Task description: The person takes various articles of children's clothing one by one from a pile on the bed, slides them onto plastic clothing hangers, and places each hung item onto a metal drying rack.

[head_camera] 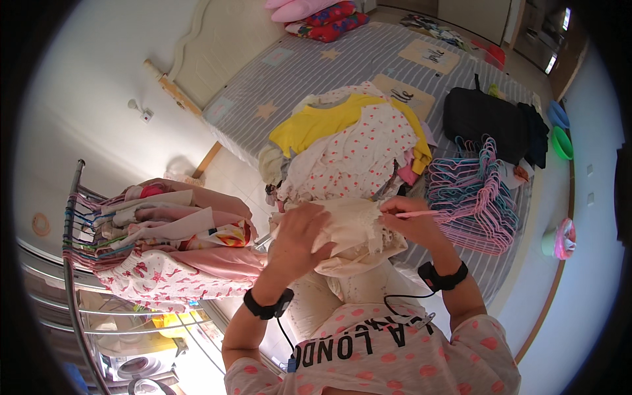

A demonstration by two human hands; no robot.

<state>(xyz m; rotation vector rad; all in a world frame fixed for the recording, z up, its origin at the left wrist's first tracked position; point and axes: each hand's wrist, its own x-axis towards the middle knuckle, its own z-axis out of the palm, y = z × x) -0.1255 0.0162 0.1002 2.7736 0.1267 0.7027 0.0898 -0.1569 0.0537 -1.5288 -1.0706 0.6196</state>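
Note:
A cream garment with a lace edge (348,217) lies across my lap at the bed's near edge. My left hand (303,237) is spread over its left part, fingers apart. At the garment's right edge, my right hand (410,217) is closed round a pink clothes hanger (419,214), which points right towards a heap of pink and blue hangers (474,202) on the bed. How far the hanger reaches into the garment is hidden. Just beyond lies a pile of clothes, with a white garment with red prints (355,153) and a yellow long-sleeved top (326,121) on it.
At the left, a metal clothes rack (71,286) holds many hung garments (173,232). A black bag (484,118) lies on the striped bed (247,98) beyond the hangers. Folded pink and red bedding (326,24) is at the far end. A small bin (555,242) stands on the floor at right.

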